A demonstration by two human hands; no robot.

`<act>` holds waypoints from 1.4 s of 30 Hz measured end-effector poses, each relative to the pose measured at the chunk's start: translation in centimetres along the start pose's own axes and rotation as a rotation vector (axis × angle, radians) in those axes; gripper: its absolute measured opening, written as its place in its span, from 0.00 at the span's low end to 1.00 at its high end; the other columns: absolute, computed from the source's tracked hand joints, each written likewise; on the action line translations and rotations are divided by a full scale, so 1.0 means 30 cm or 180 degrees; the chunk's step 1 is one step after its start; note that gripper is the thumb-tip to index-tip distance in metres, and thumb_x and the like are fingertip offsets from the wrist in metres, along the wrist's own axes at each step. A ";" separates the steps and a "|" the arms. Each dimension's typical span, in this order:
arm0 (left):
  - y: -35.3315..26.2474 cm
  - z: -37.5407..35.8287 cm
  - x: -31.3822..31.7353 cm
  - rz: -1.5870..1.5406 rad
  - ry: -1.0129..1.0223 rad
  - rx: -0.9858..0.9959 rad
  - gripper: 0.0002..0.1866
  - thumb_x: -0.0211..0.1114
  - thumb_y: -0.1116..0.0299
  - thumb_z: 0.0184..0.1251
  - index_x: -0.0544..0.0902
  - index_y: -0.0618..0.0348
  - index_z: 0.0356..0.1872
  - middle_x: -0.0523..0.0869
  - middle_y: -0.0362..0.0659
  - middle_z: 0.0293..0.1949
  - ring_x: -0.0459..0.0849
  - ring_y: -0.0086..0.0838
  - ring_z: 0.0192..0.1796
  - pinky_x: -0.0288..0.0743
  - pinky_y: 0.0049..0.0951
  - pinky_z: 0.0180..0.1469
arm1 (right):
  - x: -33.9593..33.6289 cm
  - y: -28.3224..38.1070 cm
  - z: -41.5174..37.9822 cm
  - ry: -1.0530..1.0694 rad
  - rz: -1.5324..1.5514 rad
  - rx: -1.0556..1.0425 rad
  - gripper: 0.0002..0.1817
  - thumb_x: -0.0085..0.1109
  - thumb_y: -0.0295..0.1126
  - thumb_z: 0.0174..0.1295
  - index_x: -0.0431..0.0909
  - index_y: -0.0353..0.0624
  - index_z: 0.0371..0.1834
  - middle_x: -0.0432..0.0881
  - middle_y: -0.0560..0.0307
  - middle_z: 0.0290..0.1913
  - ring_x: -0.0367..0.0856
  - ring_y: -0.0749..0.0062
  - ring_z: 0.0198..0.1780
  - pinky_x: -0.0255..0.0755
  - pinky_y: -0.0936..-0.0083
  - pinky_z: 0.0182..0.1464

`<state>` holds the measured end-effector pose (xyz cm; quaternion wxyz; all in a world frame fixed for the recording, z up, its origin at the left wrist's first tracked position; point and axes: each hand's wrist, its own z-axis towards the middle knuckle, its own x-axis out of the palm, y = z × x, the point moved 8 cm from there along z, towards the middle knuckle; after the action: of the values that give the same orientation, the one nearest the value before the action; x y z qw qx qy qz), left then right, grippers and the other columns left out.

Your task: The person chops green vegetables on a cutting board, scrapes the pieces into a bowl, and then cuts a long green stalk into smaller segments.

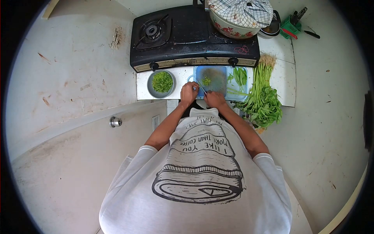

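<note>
My right hand (214, 99) is wrapped round a knife (203, 90), its blade pointing up and left over the near left part of a blue cutting board (219, 73). Close beside the blade, my left hand (189, 93) is closed at the board's left edge; what its fingers hold is too small to make out. A small heap of chopped greens (206, 80) lies on the board just beyond the knife tip. Whole green leaves (240, 76) and thin stems rest on the board's right side. To the left stands a grey bowl (149, 90) holding finely chopped greens.
A large bunch of leafy greens (265, 101) with roots lies at the right, overhanging the counter. Behind the board is a black gas stove (191, 48) bearing a cloth-topped floral pot (233, 30). A green basket (289, 26) with utensils stands at the back right. Walls flank the counter.
</note>
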<state>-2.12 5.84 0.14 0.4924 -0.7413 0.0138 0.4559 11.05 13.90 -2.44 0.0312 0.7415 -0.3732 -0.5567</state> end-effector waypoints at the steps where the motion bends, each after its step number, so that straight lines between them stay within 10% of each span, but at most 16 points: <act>1: -0.001 0.000 -0.001 -0.0012 -0.0018 -0.0040 0.07 0.68 0.71 0.58 0.90 0.58 0.36 0.89 0.51 0.34 0.88 0.46 0.36 0.81 0.42 0.41 | 0.000 -0.001 0.002 -0.0016 -0.0027 -0.0002 0.22 0.49 0.44 0.71 0.85 0.36 0.38 0.89 0.36 0.38 0.90 0.41 0.40 0.83 0.48 0.47; 42: -0.007 -0.003 0.006 -0.0022 -0.0090 -0.0011 0.04 0.67 0.73 0.59 0.88 0.56 0.34 0.89 0.47 0.36 0.88 0.47 0.41 0.81 0.43 0.45 | -0.010 -0.015 -0.039 -0.0058 -0.0041 -0.0056 0.22 0.50 0.46 0.72 0.85 0.36 0.39 0.88 0.36 0.36 0.89 0.40 0.39 0.82 0.48 0.45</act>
<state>-1.87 5.95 0.17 0.4928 -0.7357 0.0035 0.4646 12.24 13.99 -1.96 0.0307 0.7385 -0.3637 -0.5669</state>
